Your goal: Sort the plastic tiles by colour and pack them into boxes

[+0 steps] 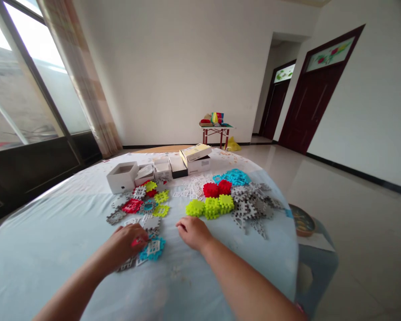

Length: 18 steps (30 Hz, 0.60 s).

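Observation:
My left hand (131, 238) is bent over the near left group of pieces, its fingers curled around a red plastic interlocking piece (137, 241) that shows only in part. Right beside it lies a blue gear-edged piece (158, 248) with a white lattice piece (153, 246) on top. Grey pieces (127, 265) peek out below the hand, and another grey one (151, 224) lies just beyond. My right hand (194, 232) rests closed on the cloth, with nothing visible in it. Close past its knuckles stand lime-green pieces (212, 207) in stacks.
Red stacks (217, 189), a blue pile (235, 177) and a grey heap (254, 203) spread at the right. Mixed pieces (132, 206) lie at the left. Behind them stand an open white box (122, 177) and several others. A stool (321, 249) holds a round basket (300, 220) beside the table.

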Each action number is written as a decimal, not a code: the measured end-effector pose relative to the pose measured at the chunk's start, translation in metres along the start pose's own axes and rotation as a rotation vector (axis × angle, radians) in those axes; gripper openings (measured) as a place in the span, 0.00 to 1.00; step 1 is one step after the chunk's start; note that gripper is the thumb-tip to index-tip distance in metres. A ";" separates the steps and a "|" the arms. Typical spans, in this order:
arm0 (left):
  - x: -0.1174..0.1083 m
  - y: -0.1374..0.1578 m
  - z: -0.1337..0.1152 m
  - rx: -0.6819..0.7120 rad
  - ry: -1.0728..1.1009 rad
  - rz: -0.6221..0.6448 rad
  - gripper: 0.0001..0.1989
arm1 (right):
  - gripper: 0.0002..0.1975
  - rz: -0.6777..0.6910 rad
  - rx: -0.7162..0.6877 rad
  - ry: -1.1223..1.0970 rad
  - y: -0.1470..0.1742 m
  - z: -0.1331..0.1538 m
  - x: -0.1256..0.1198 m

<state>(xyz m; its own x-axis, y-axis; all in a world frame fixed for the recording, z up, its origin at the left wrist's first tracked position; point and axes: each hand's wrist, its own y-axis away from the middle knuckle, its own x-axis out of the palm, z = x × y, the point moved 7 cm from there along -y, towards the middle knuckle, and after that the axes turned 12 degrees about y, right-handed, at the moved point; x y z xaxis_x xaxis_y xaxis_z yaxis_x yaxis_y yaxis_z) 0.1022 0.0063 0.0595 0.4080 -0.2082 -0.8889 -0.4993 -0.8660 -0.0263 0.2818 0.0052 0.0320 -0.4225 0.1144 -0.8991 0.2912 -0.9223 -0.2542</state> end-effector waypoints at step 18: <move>-0.028 0.001 0.030 -0.129 0.074 -0.396 0.18 | 0.12 -0.047 -0.072 -0.157 0.008 -0.008 -0.001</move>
<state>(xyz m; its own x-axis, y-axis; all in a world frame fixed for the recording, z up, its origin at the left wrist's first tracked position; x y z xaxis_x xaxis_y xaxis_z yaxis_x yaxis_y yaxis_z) 0.0677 0.0249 0.0709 0.6050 0.1239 -0.7865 -0.1955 -0.9345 -0.2975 0.2916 0.0006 0.0283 -0.5642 0.0925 -0.8204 0.3262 -0.8879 -0.3244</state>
